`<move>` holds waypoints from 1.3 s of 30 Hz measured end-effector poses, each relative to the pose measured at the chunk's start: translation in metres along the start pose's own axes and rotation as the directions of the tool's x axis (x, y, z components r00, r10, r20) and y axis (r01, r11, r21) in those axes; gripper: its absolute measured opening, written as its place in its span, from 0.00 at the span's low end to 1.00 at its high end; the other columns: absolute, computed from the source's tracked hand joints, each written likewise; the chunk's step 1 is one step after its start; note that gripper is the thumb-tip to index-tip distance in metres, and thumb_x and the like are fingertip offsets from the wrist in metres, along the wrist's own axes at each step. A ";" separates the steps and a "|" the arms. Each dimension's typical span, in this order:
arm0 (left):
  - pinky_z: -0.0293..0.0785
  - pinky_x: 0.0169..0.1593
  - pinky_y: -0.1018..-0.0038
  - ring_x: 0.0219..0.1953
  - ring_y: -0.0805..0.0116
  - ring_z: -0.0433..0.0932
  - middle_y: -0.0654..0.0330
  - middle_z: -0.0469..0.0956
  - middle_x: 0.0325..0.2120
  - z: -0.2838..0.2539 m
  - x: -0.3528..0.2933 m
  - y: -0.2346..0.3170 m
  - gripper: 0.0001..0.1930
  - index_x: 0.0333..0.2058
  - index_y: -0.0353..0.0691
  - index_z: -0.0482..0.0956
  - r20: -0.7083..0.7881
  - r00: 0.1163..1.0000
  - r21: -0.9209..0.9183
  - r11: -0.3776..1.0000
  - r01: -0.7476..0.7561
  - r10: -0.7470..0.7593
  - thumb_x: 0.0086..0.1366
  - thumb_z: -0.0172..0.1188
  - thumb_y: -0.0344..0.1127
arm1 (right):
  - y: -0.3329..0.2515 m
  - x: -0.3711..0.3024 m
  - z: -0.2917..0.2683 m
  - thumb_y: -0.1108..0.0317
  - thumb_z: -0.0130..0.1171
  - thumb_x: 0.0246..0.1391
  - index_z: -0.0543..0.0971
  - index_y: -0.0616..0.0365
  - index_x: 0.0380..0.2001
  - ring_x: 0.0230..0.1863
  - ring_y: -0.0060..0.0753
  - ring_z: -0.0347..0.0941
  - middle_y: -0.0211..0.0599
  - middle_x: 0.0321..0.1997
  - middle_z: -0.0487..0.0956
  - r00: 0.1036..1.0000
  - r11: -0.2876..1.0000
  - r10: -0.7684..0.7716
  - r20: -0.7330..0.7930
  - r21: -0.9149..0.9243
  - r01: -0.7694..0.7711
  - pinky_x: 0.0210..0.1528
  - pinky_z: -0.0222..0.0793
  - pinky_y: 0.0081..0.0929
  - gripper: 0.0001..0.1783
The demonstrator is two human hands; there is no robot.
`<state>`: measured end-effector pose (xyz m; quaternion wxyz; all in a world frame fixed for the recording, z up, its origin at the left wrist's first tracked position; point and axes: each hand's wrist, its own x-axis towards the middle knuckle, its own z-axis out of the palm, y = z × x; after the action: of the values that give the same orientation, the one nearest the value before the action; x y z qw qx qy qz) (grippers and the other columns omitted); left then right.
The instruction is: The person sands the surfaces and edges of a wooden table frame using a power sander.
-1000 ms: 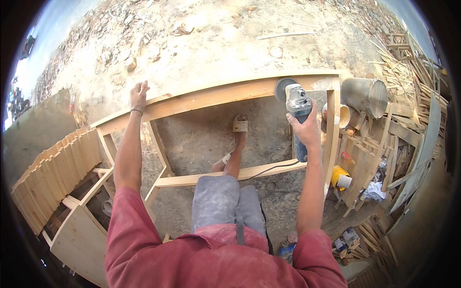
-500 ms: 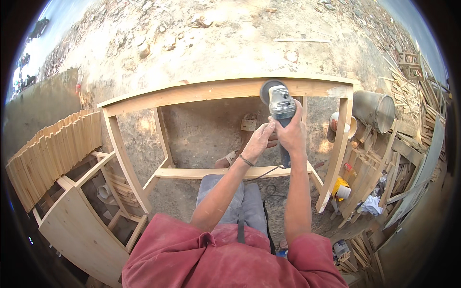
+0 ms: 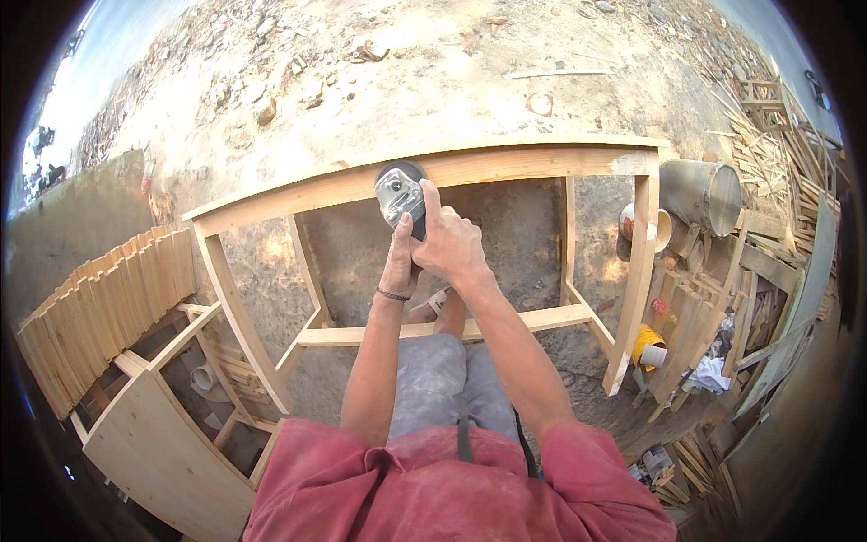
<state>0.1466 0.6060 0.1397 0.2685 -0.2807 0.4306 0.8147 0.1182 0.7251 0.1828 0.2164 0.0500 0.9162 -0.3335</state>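
An angle grinder [image 3: 397,193] with a grey metal head and a dark round disc lies against the front rail [image 3: 506,168] of a pale wooden table frame. My right hand [image 3: 450,242] is wrapped round the grinder's body, one finger stretched along its side. Closed against the tool from the left is my left hand [image 3: 400,257], its thumb up near the head and a dark bracelet on the wrist. The disc touches the rail left of its middle. My hands hide most of the grinder's body.
A lower crossbar [image 3: 506,323] joins the frame's legs in front of my knees. Left stand a row of wooden slats [image 3: 108,312] and a wooden panel [image 3: 163,443]. On the right are a metal drum [image 3: 703,197], a yellow container [image 3: 647,347] and heaps of scrap wood [image 3: 691,352].
Both hands have carried the grinder leftward along the rail, from right of its middle to left of it. Both still hold the tool.
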 end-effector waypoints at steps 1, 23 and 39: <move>0.75 0.59 0.67 0.55 0.70 0.77 0.63 0.77 0.54 0.000 0.001 0.000 0.33 0.63 0.44 0.70 0.004 1.000 0.016 1.000 -0.003 0.003 0.72 0.53 0.63 | -0.003 0.001 0.000 0.43 0.58 0.59 0.55 0.56 0.70 0.38 0.68 0.82 0.62 0.35 0.82 1.000 1.000 0.002 0.024 0.011 -0.002 0.42 0.79 0.58 0.45; 0.74 0.56 0.73 0.51 0.74 0.76 0.62 0.79 0.49 0.119 0.048 -0.070 0.31 0.61 0.37 0.72 0.382 0.912 0.209 0.975 0.069 -0.147 0.73 0.56 0.59 | 0.112 -0.035 -0.088 0.52 0.61 0.56 0.54 0.51 0.70 0.43 0.73 0.80 0.64 0.42 0.82 0.954 0.975 0.216 -0.208 0.106 -0.197 0.46 0.75 0.62 0.43; 0.83 0.48 0.68 0.47 0.69 0.81 0.57 0.79 0.50 0.215 0.075 -0.104 0.33 0.61 0.37 0.70 0.430 0.808 0.633 0.772 0.047 -0.402 0.71 0.57 0.60 | 0.200 -0.066 -0.124 0.51 0.67 0.54 0.53 0.47 0.71 0.53 0.66 0.79 0.61 0.54 0.80 0.814 0.914 0.383 -0.436 0.307 -0.266 0.50 0.74 0.55 0.48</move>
<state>0.1163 0.8547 0.1320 0.5530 0.0092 0.5305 0.6424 0.1793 0.9614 0.1783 0.0255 0.3138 0.8731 -0.3724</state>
